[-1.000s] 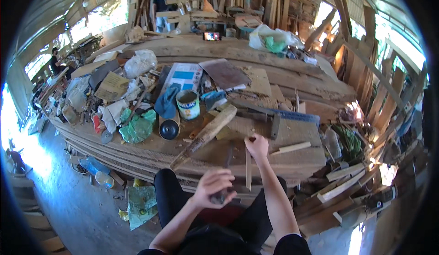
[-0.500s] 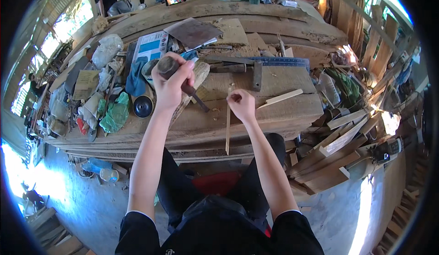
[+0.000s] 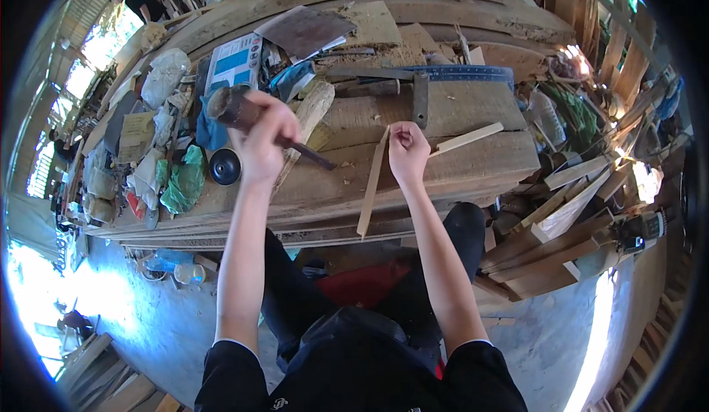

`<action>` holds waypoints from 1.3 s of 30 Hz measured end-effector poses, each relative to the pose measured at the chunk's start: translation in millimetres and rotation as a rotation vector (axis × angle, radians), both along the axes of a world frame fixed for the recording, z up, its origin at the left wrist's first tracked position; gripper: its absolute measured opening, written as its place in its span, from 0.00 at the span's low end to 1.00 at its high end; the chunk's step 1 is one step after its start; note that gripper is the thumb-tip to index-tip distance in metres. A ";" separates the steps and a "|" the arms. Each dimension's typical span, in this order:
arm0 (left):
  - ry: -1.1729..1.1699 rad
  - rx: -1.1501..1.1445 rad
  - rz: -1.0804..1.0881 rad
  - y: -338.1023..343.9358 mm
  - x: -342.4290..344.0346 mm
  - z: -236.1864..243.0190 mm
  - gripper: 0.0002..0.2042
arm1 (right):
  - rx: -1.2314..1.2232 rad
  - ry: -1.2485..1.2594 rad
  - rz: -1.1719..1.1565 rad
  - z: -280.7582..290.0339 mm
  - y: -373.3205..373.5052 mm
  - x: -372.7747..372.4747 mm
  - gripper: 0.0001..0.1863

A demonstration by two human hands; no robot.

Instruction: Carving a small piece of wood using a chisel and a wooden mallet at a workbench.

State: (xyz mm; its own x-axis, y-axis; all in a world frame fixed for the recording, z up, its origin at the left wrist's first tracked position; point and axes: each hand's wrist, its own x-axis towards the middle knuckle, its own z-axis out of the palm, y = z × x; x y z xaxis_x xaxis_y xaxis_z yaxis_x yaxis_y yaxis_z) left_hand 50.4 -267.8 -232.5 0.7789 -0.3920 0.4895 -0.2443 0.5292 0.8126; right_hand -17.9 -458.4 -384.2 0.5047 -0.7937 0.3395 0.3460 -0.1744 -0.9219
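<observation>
My left hand (image 3: pixel 264 137) is wrapped round the thick wooden handle of a chisel (image 3: pixel 314 157). Its narrow dark blade slants down to the right, above the bench. Closed fingers on my right hand (image 3: pixel 408 150) meet the upper end of a thin pale wooden strip (image 3: pixel 374 183), whose lower end reaches the bench's near edge. A second pale strip (image 3: pixel 469 138) lies to the right of that hand. Beneath the chisel is a rough, light-coloured length of wood (image 3: pixel 314 113). Beyond my right hand lies a square with a dark metal arm (image 3: pixel 420 100).
The thick plank bench (image 3: pixel 473 164) carries a blue ruler (image 3: pixel 469 76), a dark round cup (image 3: pixel 225 167), a green plastic bag (image 3: pixel 185 183) and a brown sheet (image 3: pixel 306 31). Stacked boards (image 3: pixel 546 260) stand at the right. A person (image 3: pixel 144 4) is at the far left.
The view has shifted slightly. My right hand has moved a little away and right, and the strip beside it now tilts more. My left hand has turned the chisel handle further to the left.
</observation>
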 end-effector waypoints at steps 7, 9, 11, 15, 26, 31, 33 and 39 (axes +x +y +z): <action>0.053 0.064 -0.377 -25.6 7.2 -17.6 0.12 | 0.048 0.005 0.176 -6.3 -3.6 3.5 0.10; 0.135 0.020 -0.303 -34.8 5.3 -8.4 0.14 | 0.084 -0.051 0.202 -8.9 -5.4 1.9 0.11; 0.129 -0.023 -0.281 -48.1 -3.0 -1.2 0.13 | 0.269 -0.202 0.298 -8.9 -6.9 1.3 0.11; 0.124 -0.072 -0.209 -80.3 -19.5 0.0 0.12 | 0.345 -0.216 0.325 -6.7 -9.7 -1.8 0.12; 0.027 0.018 0.026 -112.6 -23.1 -21.7 0.08 | 0.321 -0.192 0.338 -4.0 -9.8 -4.1 0.11; 0.028 0.047 0.062 -117.8 -21.4 -25.5 0.08 | 0.297 -0.167 0.327 -5.3 -10.9 -4.4 0.11; 0.018 0.044 0.049 -117.7 -20.9 -26.1 0.08 | 0.289 -0.124 0.317 -5.9 -11.5 -4.7 0.11; -0.014 0.046 0.064 -116.4 -21.1 -24.5 0.07 | 0.343 -0.170 0.335 -5.0 -9.9 -4.2 0.11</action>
State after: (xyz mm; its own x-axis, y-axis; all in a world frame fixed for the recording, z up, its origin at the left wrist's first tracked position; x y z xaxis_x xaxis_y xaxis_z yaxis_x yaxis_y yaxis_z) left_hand 29.3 -384.2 -257.0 0.7963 -0.3638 0.4833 -0.2880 0.4745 0.8318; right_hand -22.1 -468.3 -389.3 0.7109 -0.6779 0.1871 0.4811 0.2747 -0.8325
